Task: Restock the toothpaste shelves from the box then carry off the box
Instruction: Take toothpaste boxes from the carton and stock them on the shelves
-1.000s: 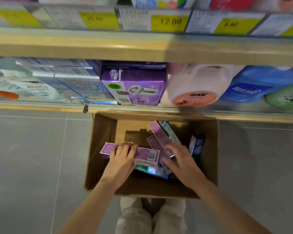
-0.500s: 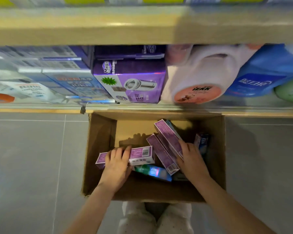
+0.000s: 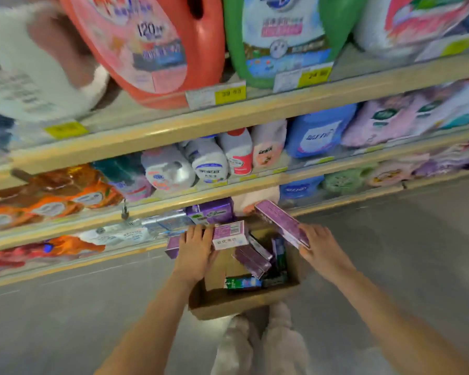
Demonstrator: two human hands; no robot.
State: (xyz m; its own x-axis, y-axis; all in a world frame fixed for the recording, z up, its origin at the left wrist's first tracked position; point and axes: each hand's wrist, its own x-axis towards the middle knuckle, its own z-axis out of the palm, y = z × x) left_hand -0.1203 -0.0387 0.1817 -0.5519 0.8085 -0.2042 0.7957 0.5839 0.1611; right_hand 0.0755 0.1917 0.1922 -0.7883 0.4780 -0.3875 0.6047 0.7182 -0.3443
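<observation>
— Left hand (image 3: 194,249)? 
— Forearm bare, reaching forward; fingers curled over a held carton.
— Right hand (image 3: 318,246)? 
— Forearm bare, extended; fingers and thumb gripping a second carton, raised, tilted.

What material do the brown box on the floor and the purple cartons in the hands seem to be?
Brown box: likely corrugated cardboard, matte tan, with folded flaps. Purple cartons, in the left hand and right hand: probably thin printed paperboard, slightly glossy, with sharp edges and a barcode.
</observation>
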